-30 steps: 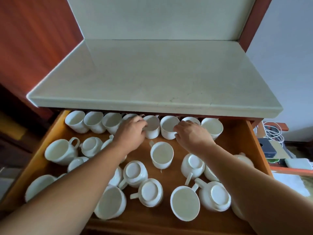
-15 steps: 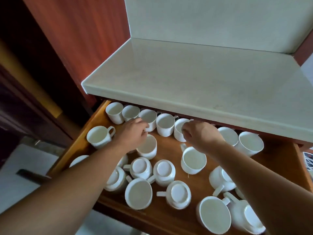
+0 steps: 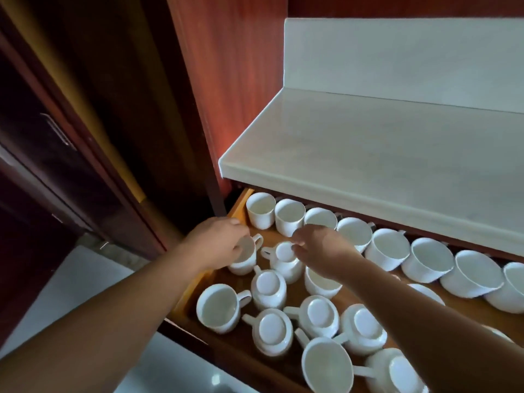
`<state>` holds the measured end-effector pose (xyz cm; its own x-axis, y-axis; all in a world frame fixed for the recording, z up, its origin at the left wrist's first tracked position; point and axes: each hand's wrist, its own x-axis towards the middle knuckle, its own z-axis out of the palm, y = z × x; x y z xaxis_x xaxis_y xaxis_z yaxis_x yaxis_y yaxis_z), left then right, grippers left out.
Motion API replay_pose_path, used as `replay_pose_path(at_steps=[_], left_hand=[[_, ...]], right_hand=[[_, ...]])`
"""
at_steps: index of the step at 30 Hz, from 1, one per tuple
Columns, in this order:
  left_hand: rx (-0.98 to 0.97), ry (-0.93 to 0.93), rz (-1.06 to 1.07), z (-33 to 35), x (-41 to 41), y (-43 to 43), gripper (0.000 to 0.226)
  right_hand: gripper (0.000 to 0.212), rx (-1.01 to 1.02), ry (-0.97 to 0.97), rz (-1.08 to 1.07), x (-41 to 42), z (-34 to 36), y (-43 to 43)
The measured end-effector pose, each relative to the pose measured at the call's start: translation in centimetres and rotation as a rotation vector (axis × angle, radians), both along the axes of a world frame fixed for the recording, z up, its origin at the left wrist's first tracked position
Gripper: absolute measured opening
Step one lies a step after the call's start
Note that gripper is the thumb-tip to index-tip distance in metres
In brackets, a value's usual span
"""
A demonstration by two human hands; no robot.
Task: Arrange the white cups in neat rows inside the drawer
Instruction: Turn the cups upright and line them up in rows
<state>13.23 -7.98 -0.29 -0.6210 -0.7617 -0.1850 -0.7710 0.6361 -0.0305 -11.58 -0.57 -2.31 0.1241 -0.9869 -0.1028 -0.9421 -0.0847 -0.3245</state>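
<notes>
An open wooden drawer [image 3: 238,205] holds many white cups. Several upright cups [image 3: 289,214] stand in a row along its back edge. In front of that row, loose cups lie mixed, some upright, some upside down [image 3: 321,312]. My left hand [image 3: 218,242] grips an upright cup [image 3: 245,258] by its rim near the drawer's left side. My right hand [image 3: 320,248] reaches over an upside-down cup [image 3: 285,259], its fingertips touching the cup's base. Whether those fingers hold that cup is unclear.
A pale stone countertop [image 3: 368,154] overhangs the drawer's back and hides part of the back row. A red-brown wooden panel [image 3: 226,80] rises to the left of it. Dark cabinet doors [image 3: 71,137] and a light floor [image 3: 56,293] lie further left.
The view has swung left. Both hands have moved from the back row to the drawer's left part: the left now grips an upright cup, the right touches an upside-down one.
</notes>
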Motion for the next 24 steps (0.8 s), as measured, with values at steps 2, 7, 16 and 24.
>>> replay_pose_path(at_steps=[2,7,16,24], left_hand=[[0.021,-0.058,-0.108,-0.4,1.4,-1.0,0.045],[-0.045,-0.067,-0.348,-1.9,2.8,-2.0,0.067],[-0.013,-0.048,-0.349,-1.8,1.5,-3.1,0.078],[-0.008,-0.034,-0.365,-2.4,0.8,-4.9,0.083]], right_hand=[[0.032,0.025,0.061,-0.002,1.3,-0.3,-0.8],[0.060,0.129,0.142,-0.047,3.2,-1.3,-2.0],[0.064,0.184,0.116,-0.096,5.3,-2.2,-2.1],[0.061,0.153,0.123,-0.123,5.5,-2.2,-1.5]])
